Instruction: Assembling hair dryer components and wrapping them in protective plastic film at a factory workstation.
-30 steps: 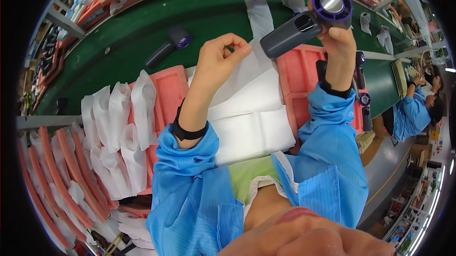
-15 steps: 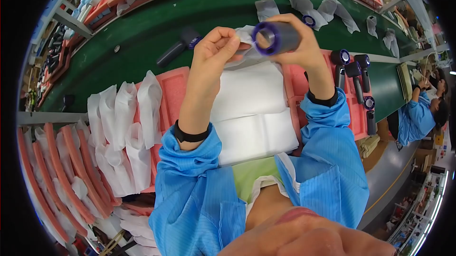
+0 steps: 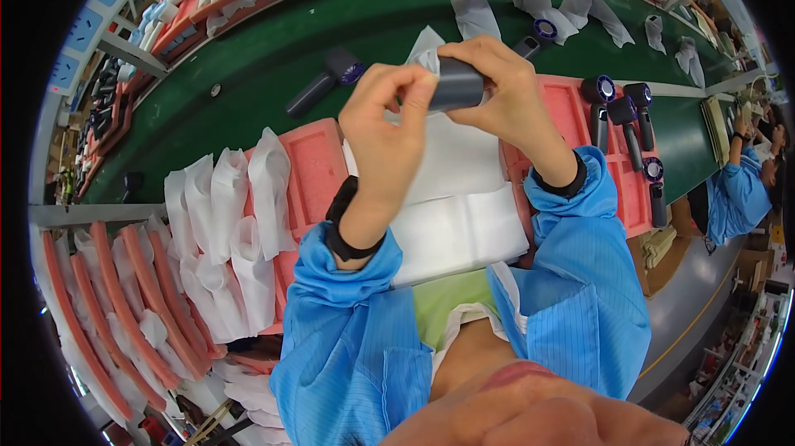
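Note:
Above a stack of white wrapping sheets (image 3: 455,226), my right hand (image 3: 509,90) is wrapped around the dark grey barrel of a hair dryer (image 3: 458,86). The barrel lies sideways, and its purple ring does not show. My left hand (image 3: 385,119) is closed, with thumb and fingertips pinching a thin white wrapping bag (image 3: 426,47) at the barrel's left end. The bag sticks up beyond the fingers. The dryer's handle is hidden, so I cannot tell how far the bag covers it.
Left, a pink foam tray (image 3: 319,163) bears several white-wrapped pieces (image 3: 269,181). Right, another pink tray (image 3: 565,106) holds several bare dryers (image 3: 623,125). A loose dryer (image 3: 313,91) and white bags (image 3: 530,7) lie on the green bench (image 3: 248,127). A person (image 3: 737,197) sits far right.
The hair dryer has turned, so its purple ring no longer faces me and the barrel's side shows. Both hands have come closer together, the left hand now against the barrel's end.

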Available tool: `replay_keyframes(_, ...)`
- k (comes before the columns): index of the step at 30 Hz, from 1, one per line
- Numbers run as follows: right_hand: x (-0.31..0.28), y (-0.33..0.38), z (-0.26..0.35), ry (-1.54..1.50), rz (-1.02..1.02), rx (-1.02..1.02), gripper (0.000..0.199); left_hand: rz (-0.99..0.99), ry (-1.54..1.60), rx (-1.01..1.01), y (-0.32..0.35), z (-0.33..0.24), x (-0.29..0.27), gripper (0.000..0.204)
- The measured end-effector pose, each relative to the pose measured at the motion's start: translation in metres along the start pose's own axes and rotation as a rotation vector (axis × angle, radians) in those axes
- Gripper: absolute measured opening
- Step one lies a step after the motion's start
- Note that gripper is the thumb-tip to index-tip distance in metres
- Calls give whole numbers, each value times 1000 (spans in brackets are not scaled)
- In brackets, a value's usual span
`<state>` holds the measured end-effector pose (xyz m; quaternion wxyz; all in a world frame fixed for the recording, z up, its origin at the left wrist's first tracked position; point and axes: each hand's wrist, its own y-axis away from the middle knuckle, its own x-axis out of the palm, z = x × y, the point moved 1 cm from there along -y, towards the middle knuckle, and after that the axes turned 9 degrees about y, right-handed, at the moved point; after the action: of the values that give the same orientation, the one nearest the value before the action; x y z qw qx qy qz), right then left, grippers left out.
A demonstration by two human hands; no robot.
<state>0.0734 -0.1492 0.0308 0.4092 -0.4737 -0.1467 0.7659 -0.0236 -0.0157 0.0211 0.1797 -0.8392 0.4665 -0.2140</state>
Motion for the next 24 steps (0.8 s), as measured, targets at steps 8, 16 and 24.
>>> replay_keyframes(8, 11, 5, -7, 285, -156, 31, 56, 95, -326, 453, 8, 11, 20, 22)
replay_keyframes(16, 18, 9, -16, -331, 22, 300, 66, 169, -525, 272, -9, 10, 8, 48)
replay_keyframes(24, 15, 4, -22, -339, 98, -16, 67, 341, 263, 113, -22, 5, -15, 43)
